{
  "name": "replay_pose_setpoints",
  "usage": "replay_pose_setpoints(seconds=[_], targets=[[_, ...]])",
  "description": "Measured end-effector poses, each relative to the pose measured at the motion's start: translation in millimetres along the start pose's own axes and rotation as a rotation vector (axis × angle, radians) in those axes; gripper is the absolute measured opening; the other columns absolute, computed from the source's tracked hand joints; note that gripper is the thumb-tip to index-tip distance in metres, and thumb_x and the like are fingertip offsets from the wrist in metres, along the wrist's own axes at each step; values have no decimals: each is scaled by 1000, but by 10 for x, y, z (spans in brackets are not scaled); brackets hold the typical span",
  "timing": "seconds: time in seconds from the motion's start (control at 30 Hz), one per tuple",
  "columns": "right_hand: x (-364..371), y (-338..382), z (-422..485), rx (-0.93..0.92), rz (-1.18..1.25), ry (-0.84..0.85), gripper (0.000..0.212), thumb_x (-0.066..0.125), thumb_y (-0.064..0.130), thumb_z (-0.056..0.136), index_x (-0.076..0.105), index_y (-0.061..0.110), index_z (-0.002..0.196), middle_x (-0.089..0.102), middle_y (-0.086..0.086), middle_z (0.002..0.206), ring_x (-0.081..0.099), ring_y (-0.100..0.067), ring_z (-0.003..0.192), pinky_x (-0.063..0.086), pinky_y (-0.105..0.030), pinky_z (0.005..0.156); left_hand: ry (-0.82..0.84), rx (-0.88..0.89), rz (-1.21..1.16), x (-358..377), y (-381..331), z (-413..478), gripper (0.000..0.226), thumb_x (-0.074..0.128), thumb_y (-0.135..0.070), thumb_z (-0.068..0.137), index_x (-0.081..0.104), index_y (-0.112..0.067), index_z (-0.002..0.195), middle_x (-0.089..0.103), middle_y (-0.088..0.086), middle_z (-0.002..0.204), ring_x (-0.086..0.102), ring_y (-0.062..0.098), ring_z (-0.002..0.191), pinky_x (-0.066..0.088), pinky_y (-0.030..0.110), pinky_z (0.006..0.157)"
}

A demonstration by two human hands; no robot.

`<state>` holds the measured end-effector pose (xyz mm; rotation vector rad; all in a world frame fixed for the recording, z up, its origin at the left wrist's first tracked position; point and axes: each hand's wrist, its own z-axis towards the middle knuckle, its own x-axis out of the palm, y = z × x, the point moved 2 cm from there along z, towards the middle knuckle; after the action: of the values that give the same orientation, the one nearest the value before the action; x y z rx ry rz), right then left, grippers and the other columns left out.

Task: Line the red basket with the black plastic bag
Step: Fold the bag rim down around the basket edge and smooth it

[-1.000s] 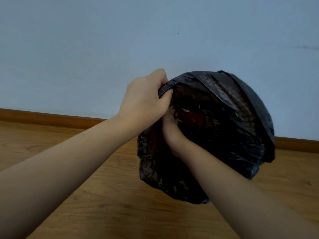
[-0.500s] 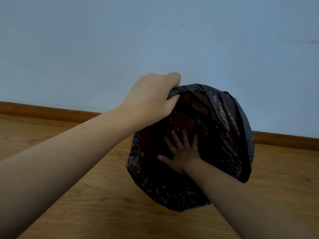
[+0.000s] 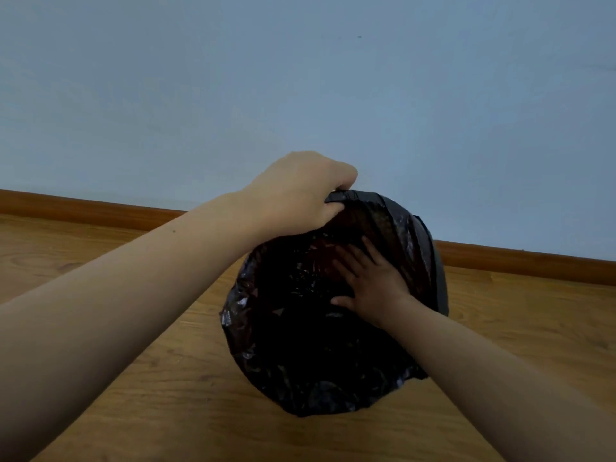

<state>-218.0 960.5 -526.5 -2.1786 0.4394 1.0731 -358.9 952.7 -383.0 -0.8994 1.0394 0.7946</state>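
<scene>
Two hands are fitting a black plastic bag (image 3: 300, 361) into a tipped red basket (image 3: 325, 245) on a wooden floor (image 3: 133, 395).
The left hand (image 3: 300, 191) is gripping the bag-wrapped rim at the top, fingers curled over it; the right hand (image 3: 370, 285) is lying flat inside, fingers spread, pressing the plastic down; the basket is showing only as a reddish tint through the bag, mouth facing the camera, near the skirting board (image 3: 83, 208).

The right hand (image 3: 373, 288), bunched at the rim a second ago, now lies flat with fingers spread inside the crinkled black plastic bag (image 3: 300, 361), seemingly pressing it.
</scene>
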Motion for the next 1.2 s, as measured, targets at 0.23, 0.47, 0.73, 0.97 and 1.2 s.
replay_pose_setpoints(seconds=[0.23,0.47,0.73,0.97,1.2], targets=[[62,-56,-30,2,77,11,71,8,63,87,-6,21,143,-12,-3,155,-17,-21,139,-31,-43,96,-43,-15,-39,49,9,77,15,56,-19,81,55,-5,87,50,5,66,39,24,66,13,30,53],[-133,-23,-154,-212,394,130,62,24,57,91,17,25,143,0,4,156,-16,-23,140,-22,-55,103,-70,-326,-160,370,432,-81,13,59,-21,79,57,-9,85,66,16,85,57,33,83,31,29,61],[-251,-214,-278,-176,418,-203,54,32,44,94,19,25,143,1,3,156,-13,-20,141,-9,-50,111,17,-753,-346,724,832,-280,12,61,-21,79,54,-11,79,57,9,82,52,25,79,37,29,66],[-158,-486,-247,24,504,-372,56,36,36,95,12,25,144,-5,1,155,-9,-19,141,3,-45,113,385,-849,-575,761,892,-447,20,48,2,78,45,-10,93,50,13,84,51,27,71,42,28,54],[-87,-582,-209,182,999,-416,59,45,34,92,17,25,144,17,3,153,23,-16,137,27,-30,106,752,-857,-571,601,882,-508,56,63,-6,80,37,-19,128,48,7,127,53,26,106,54,32,65]])
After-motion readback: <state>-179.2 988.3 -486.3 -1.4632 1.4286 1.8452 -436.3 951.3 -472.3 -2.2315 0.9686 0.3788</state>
